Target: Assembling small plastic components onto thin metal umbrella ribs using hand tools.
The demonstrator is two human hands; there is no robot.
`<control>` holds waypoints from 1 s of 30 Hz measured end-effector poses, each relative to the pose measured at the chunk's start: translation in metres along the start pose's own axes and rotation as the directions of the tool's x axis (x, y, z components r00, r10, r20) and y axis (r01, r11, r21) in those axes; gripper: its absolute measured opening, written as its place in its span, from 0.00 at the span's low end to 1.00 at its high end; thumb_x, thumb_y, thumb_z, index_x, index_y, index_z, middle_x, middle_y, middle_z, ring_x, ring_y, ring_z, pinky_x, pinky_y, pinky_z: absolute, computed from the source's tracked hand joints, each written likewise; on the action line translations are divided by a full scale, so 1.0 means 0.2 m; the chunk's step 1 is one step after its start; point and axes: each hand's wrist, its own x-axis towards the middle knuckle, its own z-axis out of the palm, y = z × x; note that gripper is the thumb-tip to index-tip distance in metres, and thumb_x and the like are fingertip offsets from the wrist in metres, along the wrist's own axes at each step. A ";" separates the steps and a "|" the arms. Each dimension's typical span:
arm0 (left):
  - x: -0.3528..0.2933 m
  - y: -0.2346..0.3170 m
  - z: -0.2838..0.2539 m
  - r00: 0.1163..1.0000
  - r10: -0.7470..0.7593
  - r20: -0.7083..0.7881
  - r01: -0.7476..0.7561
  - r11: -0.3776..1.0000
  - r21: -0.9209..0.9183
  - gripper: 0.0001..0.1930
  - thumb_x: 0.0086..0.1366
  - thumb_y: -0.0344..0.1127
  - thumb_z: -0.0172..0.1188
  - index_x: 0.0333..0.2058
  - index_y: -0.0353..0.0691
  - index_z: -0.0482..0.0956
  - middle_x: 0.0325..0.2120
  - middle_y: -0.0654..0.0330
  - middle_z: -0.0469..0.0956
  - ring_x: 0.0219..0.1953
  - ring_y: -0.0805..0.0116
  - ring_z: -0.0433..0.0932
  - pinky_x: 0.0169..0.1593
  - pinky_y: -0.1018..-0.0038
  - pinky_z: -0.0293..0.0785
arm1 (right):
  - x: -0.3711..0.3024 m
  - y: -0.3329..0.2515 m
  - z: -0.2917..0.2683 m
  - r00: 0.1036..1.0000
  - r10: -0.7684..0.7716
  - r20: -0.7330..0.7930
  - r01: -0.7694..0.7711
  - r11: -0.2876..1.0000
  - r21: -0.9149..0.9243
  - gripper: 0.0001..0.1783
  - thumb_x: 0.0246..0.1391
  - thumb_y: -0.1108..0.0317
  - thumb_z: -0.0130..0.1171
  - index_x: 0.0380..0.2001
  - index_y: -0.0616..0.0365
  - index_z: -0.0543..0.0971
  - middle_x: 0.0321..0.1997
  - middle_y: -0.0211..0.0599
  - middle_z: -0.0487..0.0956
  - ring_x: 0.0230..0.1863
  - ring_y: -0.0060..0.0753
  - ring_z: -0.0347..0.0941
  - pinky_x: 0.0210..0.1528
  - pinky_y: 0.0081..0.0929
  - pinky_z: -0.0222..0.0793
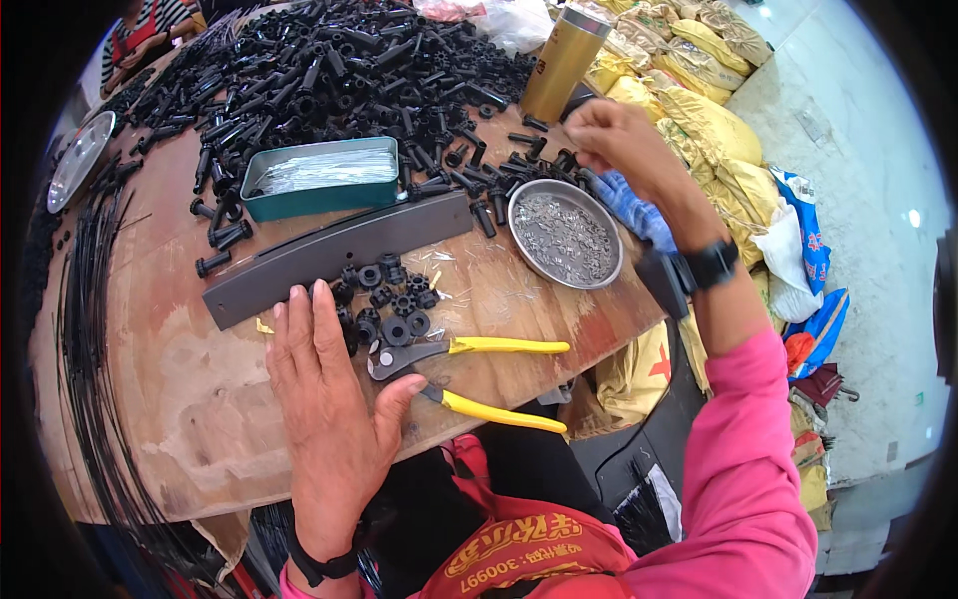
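My left hand lies with fingers stretched out on the wooden tabletop, its fingertips by a long dark grey bar. Small black ring-shaped parts are heaped beside those fingers. My left thumb reaches to a pair of cutters with yellow handles, whose jaws point at the small parts. Over the table's right side, my right hand is raised with curled fingers near a gold tumbler; what they hold, if anything, cannot be made out. Below it sit a blue cloth and a round metal dish of small silvery bits.
A green tin holds thin, pale strips behind the bar. Black tubular parts pile across the far side. Long black strands hang off the left edge. Yellow sacks stack at right. Another person is at far left.
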 end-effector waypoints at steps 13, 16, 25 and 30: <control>-0.02 -0.01 0.02 0.998 0.041 -0.052 -0.041 0.999 -0.012 0.43 0.57 0.49 0.60 0.63 0.33 0.50 0.61 0.39 0.54 0.64 0.42 0.52 0.65 0.56 0.47 | -0.69 0.21 -0.07 0.988 0.140 -0.060 -0.152 0.915 -0.373 0.18 0.52 0.57 0.54 0.29 0.65 0.78 0.21 0.39 0.74 0.23 0.27 0.67 0.28 0.31 0.64; -0.02 -0.02 0.03 0.997 0.043 -0.064 -0.043 0.999 -0.002 0.43 0.56 0.48 0.61 0.63 0.33 0.50 0.61 0.38 0.54 0.63 0.42 0.52 0.65 0.56 0.47 | -0.62 0.21 -0.04 0.967 0.186 -0.172 -0.227 0.937 -0.266 0.23 0.49 0.53 0.58 0.24 0.68 0.77 0.16 0.44 0.71 0.22 0.23 0.67 0.26 0.31 0.64; -0.02 -0.02 0.04 0.998 0.031 -0.046 -0.030 1.000 0.006 0.43 0.57 0.48 0.59 0.63 0.32 0.50 0.60 0.37 0.56 0.63 0.42 0.53 0.65 0.57 0.47 | -0.43 0.27 0.02 0.935 -0.142 -0.326 -0.034 0.877 -0.479 0.10 0.41 0.68 0.59 0.23 0.66 0.77 0.20 0.48 0.77 0.23 0.39 0.74 0.28 0.31 0.68; -0.02 -0.03 0.04 0.998 0.028 -0.059 -0.027 1.000 0.014 0.44 0.55 0.49 0.62 0.61 0.28 0.52 0.58 0.36 0.58 0.63 0.41 0.53 0.65 0.56 0.48 | -0.39 0.12 0.03 0.840 -0.341 -0.422 0.080 0.848 -0.524 0.09 0.41 0.68 0.54 0.22 0.64 0.75 0.23 0.54 0.75 0.29 0.57 0.73 0.33 0.46 0.68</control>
